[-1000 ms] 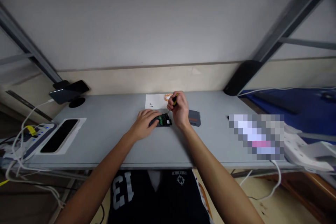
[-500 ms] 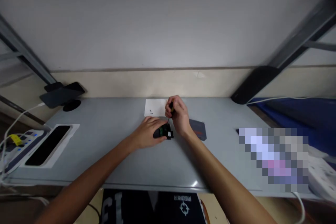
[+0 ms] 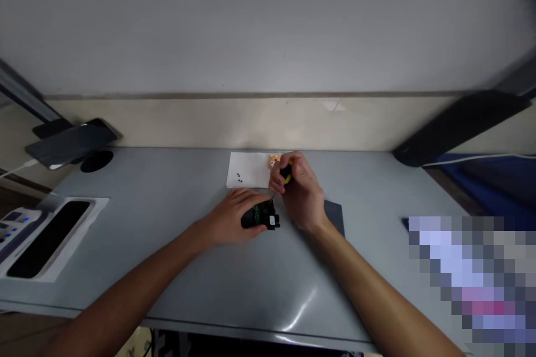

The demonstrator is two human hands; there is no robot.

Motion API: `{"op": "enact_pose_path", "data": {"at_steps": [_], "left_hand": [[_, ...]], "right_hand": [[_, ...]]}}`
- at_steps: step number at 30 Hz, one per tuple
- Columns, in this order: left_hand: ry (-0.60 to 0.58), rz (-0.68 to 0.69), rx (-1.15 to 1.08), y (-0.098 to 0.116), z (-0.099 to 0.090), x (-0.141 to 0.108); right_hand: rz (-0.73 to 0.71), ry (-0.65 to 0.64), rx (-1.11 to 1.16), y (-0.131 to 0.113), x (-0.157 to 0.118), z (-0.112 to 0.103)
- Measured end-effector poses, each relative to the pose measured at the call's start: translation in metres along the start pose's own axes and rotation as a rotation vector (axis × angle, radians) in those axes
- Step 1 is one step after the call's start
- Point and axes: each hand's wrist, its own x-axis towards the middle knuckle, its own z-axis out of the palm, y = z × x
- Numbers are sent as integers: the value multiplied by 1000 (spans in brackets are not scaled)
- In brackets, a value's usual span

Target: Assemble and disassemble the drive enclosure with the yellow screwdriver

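Observation:
My left hand [image 3: 232, 215] grips a small black device [image 3: 270, 218] with a green circuit board showing, low over the grey table. Fingers of my right hand [image 3: 302, 192] are wrapped round a black and yellow screwdriver [image 3: 287, 172]. Its thin shaft points down to the device's upper edge; the exact tip is hard to make out. Behind my left hand lies a white paper [image 3: 251, 170] with several tiny black screws [image 3: 239, 177] and an orange cartoon print partly covered by my right hand.
A dark flat card [image 3: 336, 217] lies behind my right wrist. At left are a phone [image 3: 50, 239] on white paper, a power strip [image 3: 17, 228] and a device on a stand [image 3: 73, 142]. A black cylinder [image 3: 452, 128] stands back right, with a blurred-out item [image 3: 464, 268] nearer.
The camera view has moved closer and shifted. My right hand has turned slightly, still round the screwdriver, and more of the orange print shows. My left hand keeps hold of the device.

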Motion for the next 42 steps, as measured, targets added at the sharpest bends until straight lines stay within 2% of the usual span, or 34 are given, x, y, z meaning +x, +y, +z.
{"op": "enact_pose_path", "data": {"at_steps": [14,19,26,36,42], "left_hand": [[-10,83,43,2,-4,-2],[2,89,58,3,-4,-2],[24,96,35,5,-5,0],[-11,106,64,2,-6,-2],[-20,102,90,3,-6,-3]], "right_hand": [[-87,-86,-22,3,-15,9],[-92,-124,-95,1,-22,10],[-68,-115,-14,5,-23,8],[-87,-62,-9,2,-22,7],[-112,-72,-35,3,-25,8]]}}
